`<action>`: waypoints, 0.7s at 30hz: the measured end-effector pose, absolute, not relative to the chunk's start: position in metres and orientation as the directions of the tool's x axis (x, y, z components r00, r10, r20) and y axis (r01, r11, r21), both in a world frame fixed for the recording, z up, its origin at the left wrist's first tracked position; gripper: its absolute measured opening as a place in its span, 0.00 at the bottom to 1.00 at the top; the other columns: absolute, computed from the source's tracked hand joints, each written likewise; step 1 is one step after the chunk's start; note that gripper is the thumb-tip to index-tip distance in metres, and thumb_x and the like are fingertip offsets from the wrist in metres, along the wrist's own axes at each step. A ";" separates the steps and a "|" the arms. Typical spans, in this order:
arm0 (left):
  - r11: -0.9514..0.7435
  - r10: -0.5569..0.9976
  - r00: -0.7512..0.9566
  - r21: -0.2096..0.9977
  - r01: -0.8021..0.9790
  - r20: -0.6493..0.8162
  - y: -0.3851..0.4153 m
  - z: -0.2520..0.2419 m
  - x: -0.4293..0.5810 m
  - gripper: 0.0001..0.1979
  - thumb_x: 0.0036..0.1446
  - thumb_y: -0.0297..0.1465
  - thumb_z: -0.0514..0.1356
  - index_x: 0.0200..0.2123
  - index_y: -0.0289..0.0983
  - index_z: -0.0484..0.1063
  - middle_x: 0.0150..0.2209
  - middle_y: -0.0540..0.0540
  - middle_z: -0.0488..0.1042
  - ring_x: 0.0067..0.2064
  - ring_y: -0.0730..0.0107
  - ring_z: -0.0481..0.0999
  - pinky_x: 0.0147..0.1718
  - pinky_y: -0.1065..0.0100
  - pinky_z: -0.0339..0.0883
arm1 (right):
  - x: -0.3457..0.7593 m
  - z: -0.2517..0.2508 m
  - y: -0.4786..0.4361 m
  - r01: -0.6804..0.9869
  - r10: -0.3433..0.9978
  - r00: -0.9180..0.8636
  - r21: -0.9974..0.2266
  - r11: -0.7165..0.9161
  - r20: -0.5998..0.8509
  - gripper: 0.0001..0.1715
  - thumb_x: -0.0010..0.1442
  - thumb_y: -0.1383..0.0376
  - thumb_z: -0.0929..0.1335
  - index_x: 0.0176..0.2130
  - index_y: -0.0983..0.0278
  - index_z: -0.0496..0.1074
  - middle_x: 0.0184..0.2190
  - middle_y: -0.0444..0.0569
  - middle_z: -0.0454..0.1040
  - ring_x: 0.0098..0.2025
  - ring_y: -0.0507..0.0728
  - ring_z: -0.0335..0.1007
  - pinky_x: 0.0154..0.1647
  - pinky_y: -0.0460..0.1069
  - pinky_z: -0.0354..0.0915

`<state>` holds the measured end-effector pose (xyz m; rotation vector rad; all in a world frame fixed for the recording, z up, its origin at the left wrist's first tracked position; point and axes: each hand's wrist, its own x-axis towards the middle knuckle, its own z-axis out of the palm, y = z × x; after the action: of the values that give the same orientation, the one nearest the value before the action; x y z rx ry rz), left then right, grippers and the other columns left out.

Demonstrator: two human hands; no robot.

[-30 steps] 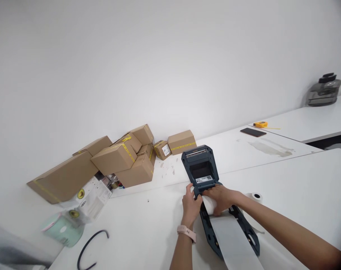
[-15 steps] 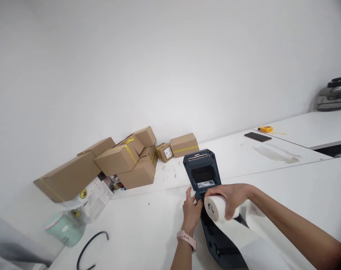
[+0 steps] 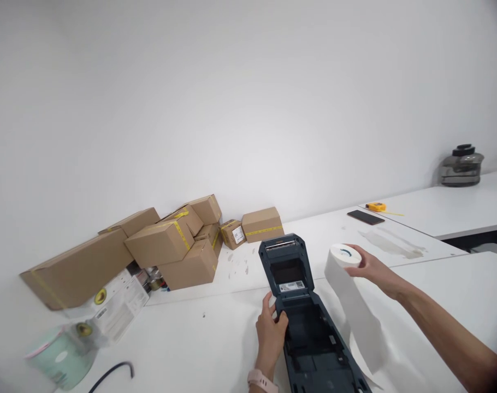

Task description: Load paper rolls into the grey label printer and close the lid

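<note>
A dark blue-grey label printer (image 3: 314, 338) stands on the white table with its lid (image 3: 287, 262) raised, showing the bay inside. My left hand (image 3: 270, 330) grips the printer's left edge near the hinge, thumb over the rim. To the right of the printer, my right hand (image 3: 373, 270) is closed around a roll of white label paper (image 3: 334, 255), held above the table with one round end turned up. A long strip of paper (image 3: 365, 333) hangs from the roll and trails down onto the table beside the printer.
Several cardboard boxes (image 3: 158, 245) are piled against the wall at left. A mint-green container (image 3: 64, 357) and a black cable (image 3: 111, 374) lie front left. A phone (image 3: 365, 217), a yellow tape measure (image 3: 375, 207) and a dark jug (image 3: 461, 166) are at the back right.
My right hand has lifted the paper roll out from over the printer's bay and carried it to the right, turning its end upward. My left hand stays on the printer's edge.
</note>
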<state>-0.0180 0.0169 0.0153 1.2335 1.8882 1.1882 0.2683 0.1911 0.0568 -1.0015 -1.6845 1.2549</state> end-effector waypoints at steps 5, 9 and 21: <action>0.155 0.919 -0.395 0.906 0.394 0.014 0.015 0.018 -0.016 0.33 0.56 0.34 0.58 0.65 0.37 0.56 0.57 0.36 0.74 0.56 0.59 0.75 0.53 0.64 0.65 | 0.246 0.000 0.222 0.221 0.974 -0.215 -0.967 0.126 0.077 0.45 0.44 0.56 0.76 0.57 0.62 0.61 0.51 0.58 0.75 0.52 0.69 0.72 0.47 0.56 0.71; 0.147 0.919 -0.393 0.913 0.380 0.015 0.016 0.018 -0.016 0.33 0.56 0.34 0.58 0.65 0.37 0.56 0.57 0.36 0.73 0.55 0.59 0.75 0.51 0.65 0.66 | 0.239 -0.027 0.224 0.251 0.965 -0.261 -0.963 0.100 0.032 0.44 0.42 0.55 0.77 0.55 0.63 0.62 0.50 0.58 0.76 0.51 0.68 0.73 0.46 0.55 0.72; 0.156 0.910 -0.415 0.923 0.352 0.004 0.016 0.015 -0.016 0.32 0.56 0.37 0.60 0.63 0.40 0.59 0.58 0.38 0.73 0.59 0.57 0.72 0.53 0.64 0.65 | 0.293 -0.051 0.193 0.171 0.935 -0.354 -0.981 0.091 0.025 0.39 0.53 0.48 0.69 0.61 0.58 0.64 0.65 0.58 0.62 0.65 0.69 0.59 0.60 0.59 0.64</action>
<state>-0.0158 0.0162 0.0155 1.1984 1.8582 1.2414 0.2928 0.1925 -0.0514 -1.1090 -1.6426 1.3278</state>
